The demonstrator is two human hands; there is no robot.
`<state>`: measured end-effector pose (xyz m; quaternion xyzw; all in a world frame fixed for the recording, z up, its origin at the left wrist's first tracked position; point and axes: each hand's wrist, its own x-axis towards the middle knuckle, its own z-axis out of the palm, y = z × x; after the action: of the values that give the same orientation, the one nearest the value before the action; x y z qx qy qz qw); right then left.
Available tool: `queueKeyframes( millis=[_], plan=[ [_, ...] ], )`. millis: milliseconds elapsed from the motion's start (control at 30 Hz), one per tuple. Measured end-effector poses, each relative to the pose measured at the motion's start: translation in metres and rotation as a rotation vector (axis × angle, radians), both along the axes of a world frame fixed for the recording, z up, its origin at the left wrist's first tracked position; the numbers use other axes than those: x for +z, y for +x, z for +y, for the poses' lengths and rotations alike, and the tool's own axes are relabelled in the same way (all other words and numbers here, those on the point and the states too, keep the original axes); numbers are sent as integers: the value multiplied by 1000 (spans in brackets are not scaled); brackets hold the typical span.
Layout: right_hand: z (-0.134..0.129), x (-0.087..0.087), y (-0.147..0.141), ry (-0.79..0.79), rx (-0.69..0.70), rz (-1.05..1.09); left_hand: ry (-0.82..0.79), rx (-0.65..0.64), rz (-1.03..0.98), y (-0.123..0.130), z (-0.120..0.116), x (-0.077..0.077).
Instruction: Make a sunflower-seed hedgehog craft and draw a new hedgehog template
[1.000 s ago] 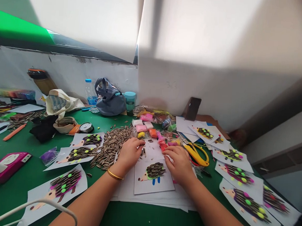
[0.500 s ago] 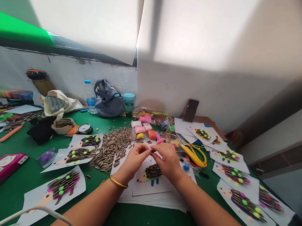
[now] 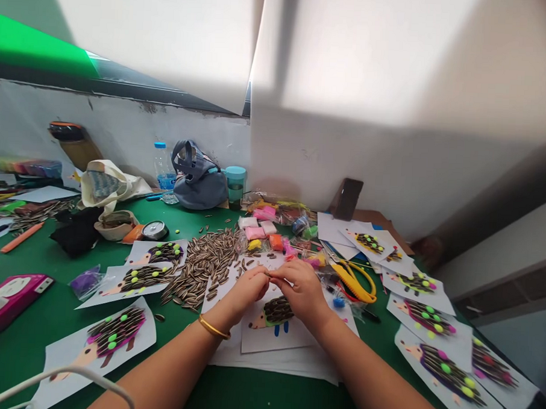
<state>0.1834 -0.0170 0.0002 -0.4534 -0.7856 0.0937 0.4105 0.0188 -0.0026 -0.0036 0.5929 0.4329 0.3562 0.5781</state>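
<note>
My left hand (image 3: 250,289), with a gold bangle at the wrist, is closed, its fingertips meeting those of my right hand (image 3: 300,285). Between the fingertips is a small dark piece that looks like a sunflower seed (image 3: 269,275); both hands pinch it. Just below them lies a white sheet with a hedgehog picture (image 3: 277,311), its back covered in seeds, with a peach face and two blue legs. A large heap of striped sunflower seeds (image 3: 202,265) spreads to the left of my hands, some on the white paper.
Packets of coloured clay (image 3: 255,232) lie behind my hands, yellow scissors (image 3: 354,281) to the right. Finished hedgehog sheets (image 3: 447,370) line both sides. A phone (image 3: 348,199) leans on the wall. A blue bag (image 3: 200,186) and a magenta device (image 3: 18,299) are at the left.
My left hand's fingers have curled in more and its thumb has lowered. My right hand stays nearly in place, fingertips still against the left. The whole view has shifted slightly.
</note>
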Motion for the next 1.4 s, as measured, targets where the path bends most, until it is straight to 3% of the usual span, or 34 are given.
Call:
queueKeyframes(
  millis=[267,467,767,967,1167,1267,1400],
  plan=[
    [0,-4,-8,-30,8,59,66,-5,115,-2,5,-5],
    [4,-10,-7,-203,-35,215,291,75,339,0,4,-4],
    [0,-9,-10,33,-63,-215,486,123,743,0,-4,-1],
    [8,-14,-10,-39,-182,-358,611,126,939,2,0,-3],
    [14,-7,1,-124,-241,-265,681,141,1055,-7,11,-4],
    [15,-6,5,-180,-232,-123,702,154,1074,-11,13,-3],
    [16,-10,3,-356,-166,160,792,153,918,-10,10,-4]
  ],
)
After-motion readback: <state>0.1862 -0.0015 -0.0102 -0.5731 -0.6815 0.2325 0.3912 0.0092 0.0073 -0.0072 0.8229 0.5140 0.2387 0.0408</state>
